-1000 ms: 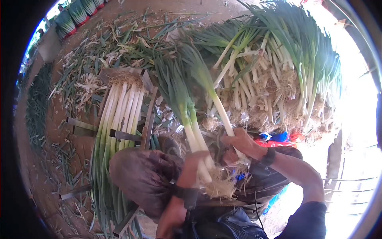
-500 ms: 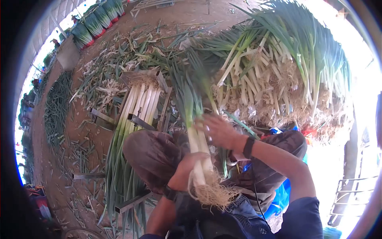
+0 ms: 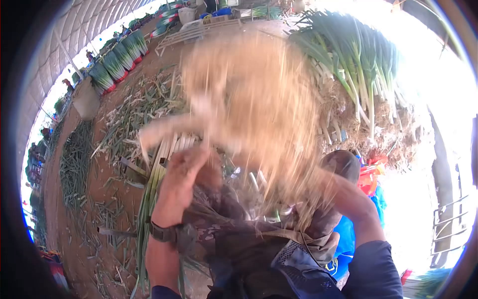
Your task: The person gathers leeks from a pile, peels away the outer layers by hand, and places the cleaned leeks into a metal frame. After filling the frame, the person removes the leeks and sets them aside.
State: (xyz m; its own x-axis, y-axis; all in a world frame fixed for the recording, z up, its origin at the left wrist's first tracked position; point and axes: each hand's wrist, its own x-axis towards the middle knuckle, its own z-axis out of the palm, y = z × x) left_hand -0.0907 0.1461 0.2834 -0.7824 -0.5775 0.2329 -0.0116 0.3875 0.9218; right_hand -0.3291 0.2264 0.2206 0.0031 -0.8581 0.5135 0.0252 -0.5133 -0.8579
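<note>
A large tangle of tan roots, smeared by motion, fills the middle of the view close to the camera. A pale strip or stalk shows blurred at its left side; I cannot make out which it is. My left hand is raised just below that strip, near my knee, its fingers bent and blurred. My right forearm reaches in behind the roots, which hide my right hand and whatever it touches. Leeks lie in a metal frame left of my legs, partly behind my left hand.
A heap of leeks with roots stands at the right. Leaf trimmings litter the ground, with a pile of green leaves further left. Bundled leeks line the far left. A blue bag lies beside my right leg.
The leeks gripped in my left hand at my lap are no longer seen there. A blurred root mass now rises before the camera. My left hand moved up and left; my view tilted upward.
</note>
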